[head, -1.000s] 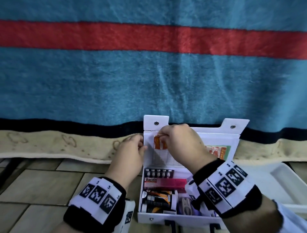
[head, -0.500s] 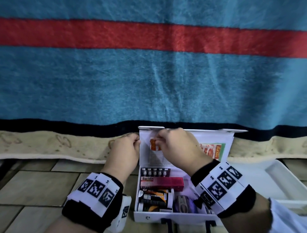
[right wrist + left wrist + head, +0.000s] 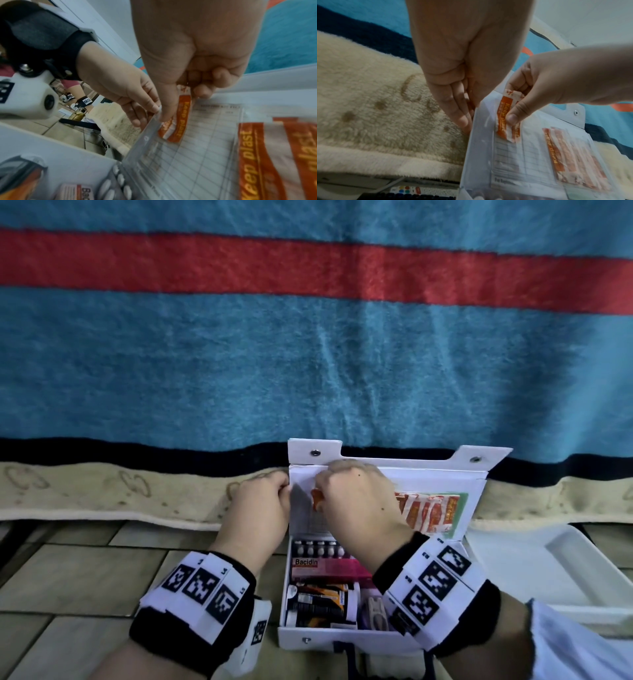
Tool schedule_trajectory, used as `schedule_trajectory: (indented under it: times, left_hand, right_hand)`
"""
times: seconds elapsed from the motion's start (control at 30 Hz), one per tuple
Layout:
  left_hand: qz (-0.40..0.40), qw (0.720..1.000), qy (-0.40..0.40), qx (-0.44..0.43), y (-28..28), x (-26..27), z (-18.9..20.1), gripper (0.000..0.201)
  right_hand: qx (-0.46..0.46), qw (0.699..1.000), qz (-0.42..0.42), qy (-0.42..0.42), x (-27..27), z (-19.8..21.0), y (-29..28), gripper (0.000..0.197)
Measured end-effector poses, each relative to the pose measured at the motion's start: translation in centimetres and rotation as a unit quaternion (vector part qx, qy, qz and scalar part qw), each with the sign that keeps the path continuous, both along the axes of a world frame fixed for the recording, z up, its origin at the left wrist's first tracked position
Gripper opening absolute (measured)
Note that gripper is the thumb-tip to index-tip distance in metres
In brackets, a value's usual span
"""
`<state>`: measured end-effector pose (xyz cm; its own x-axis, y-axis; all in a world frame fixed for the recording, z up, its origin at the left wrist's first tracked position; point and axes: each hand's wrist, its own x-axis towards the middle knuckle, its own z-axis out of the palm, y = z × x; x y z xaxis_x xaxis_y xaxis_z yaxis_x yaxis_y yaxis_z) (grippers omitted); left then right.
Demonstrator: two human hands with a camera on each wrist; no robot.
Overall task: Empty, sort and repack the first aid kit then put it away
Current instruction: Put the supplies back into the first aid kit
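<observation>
Since a second ago the lid [image 3: 387, 474] of your first aid kit [image 3: 342, 638] is standing more upright again after dipping toward you, and your right hand [image 3: 356, 501] is still pinching the same orange plaster strips [image 3: 506, 119] at the clear lid pocket [image 3: 197, 148], so I'd judge the emptying is only just starting. Your left hand [image 3: 260, 508] is pinching the pocket's left edge between thumb and fingers, bracing it. The kit is sitting open on the tiled floor [image 3: 68, 577] against the striped blanket [image 3: 308, 354], still packed with its pink Bacidin box [image 3: 329, 568], a white tray [image 3: 548, 570] just to its right.
</observation>
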<state>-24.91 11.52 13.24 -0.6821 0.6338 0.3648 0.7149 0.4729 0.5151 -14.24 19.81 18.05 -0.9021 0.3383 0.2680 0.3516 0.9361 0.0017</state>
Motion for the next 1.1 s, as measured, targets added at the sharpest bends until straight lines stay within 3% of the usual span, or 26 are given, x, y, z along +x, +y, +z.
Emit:
schedule_trajectory:
  times: [0.27,0.4,0.5,0.6,0.67,0.8,0.9,1.03,1.1]
  left_hand:
    - [0.003,1.0,0.001,-0.003,0.0,0.2,0.0,0.016]
    - [0.007,1.0,0.002,-0.005,0.1,0.1,0.0,0.016]
    - [0.006,1.0,-0.001,-0.006,0.1,0.1,0.0,0.016]
    - [0.006,1.0,-0.003,-0.009,0.0,0.2,0.1,0.016]
    - [0.005,1.0,0.0,-0.009,0.0,0.2,0.0,0.016]
    - [0.007,1.0,0.004,-0.007,0.0,0.2,0.0,0.017]
    - [0.009,1.0,0.007,-0.009,0.0,0.3,0.0,0.017]
    - [0.009,1.0,0.007,-0.01,0.0,0.3,-0.1,0.017]
    - [0.011,1.0,0.005,-0.012,0.1,0.1,-0.2,0.016]
  right_hand:
    - [0.035,0.999,0.016,-0.037,-0.4,-0.2,-0.1,0.026]
    - [0.003,0.999,-0.029,0.023,-0.2,-0.2,-0.4,0.018]
    - [0.01,0.999,-0.013,0.031,-0.7,-0.8,0.1,0.024]
    - [0.006,0.999,0.007,-0.034,-0.8,-0.2,-0.3,0.01]
    - [0.034,0.996,0.012,-0.078,-0.8,-0.1,0.1,0.023]
    - [0.02,0.999,-0.031,-0.012,-0.4,-0.2,-0.4,0.013]
    - [0.034,0.997,-0.045,0.049,-0.4,-0.9,-0.4,0.019]
    - [0.064,0.996,-0.022,0.052,-0.9,-1.3,-0.2,0.014]
    - [0.057,0.998,-0.022,-0.005,-1.1,-1.1,-0.3,0.009]
